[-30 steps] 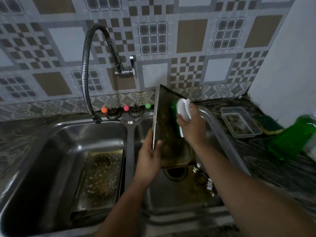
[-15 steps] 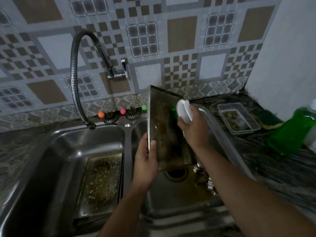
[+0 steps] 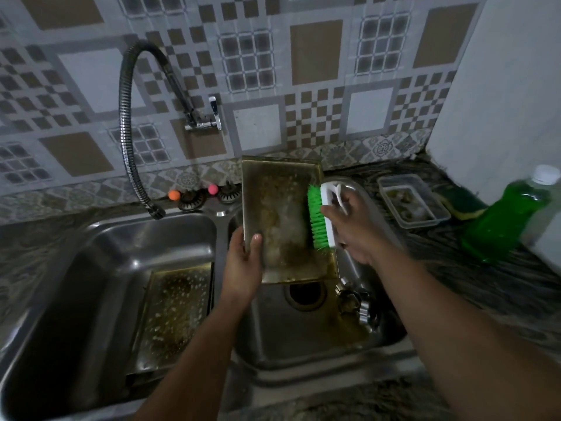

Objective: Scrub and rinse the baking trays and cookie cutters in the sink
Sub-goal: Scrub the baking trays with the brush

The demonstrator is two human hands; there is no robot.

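A greasy baking tray (image 3: 282,220) stands tilted over the right sink basin (image 3: 306,347), its dirty face toward me. My left hand (image 3: 244,262) grips its lower left edge, thumb on the face. My right hand (image 3: 352,226) holds a white scrub brush (image 3: 321,217) with green bristles pressed against the tray's right side. A second dirty tray (image 3: 173,317) lies flat in the left basin (image 3: 100,256). Several metal cookie cutters (image 3: 355,302) sit on the right basin floor beside the drain (image 3: 305,294).
A flexible faucet hose (image 3: 127,138) arcs over the left basin; no water runs. On the counter to the right stand a clear plastic container (image 3: 413,200), a sponge (image 3: 461,205) and a green dish soap bottle (image 3: 510,214). A white wall rises at far right.
The tray has turned so its dirty face shows to me. The brush has moved to the tray's right side, with its green bristles now in plain view.
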